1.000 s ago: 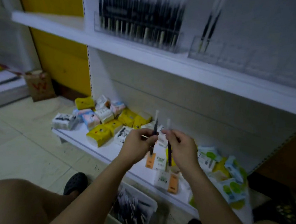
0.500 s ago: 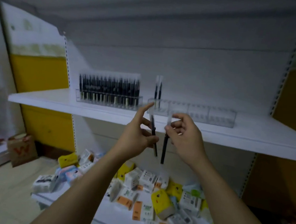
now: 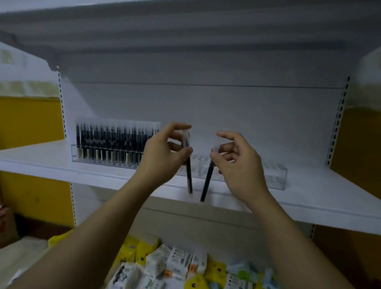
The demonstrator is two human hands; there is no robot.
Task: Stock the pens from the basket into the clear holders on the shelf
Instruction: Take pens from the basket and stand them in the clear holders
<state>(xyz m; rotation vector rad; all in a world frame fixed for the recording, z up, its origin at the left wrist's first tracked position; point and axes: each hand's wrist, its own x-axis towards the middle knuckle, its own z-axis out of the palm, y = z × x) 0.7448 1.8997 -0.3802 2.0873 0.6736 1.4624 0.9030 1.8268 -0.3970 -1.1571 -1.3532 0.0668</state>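
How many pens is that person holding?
2: the left pen, pinched by the left hand, and the right pen, pinched by the right hand; both hang before the shelf.

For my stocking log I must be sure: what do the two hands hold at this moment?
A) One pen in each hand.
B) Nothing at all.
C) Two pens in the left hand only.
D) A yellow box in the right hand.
A: the left hand pinches one dark pen and the right hand pinches a second pen, both hanging down before the shelf.
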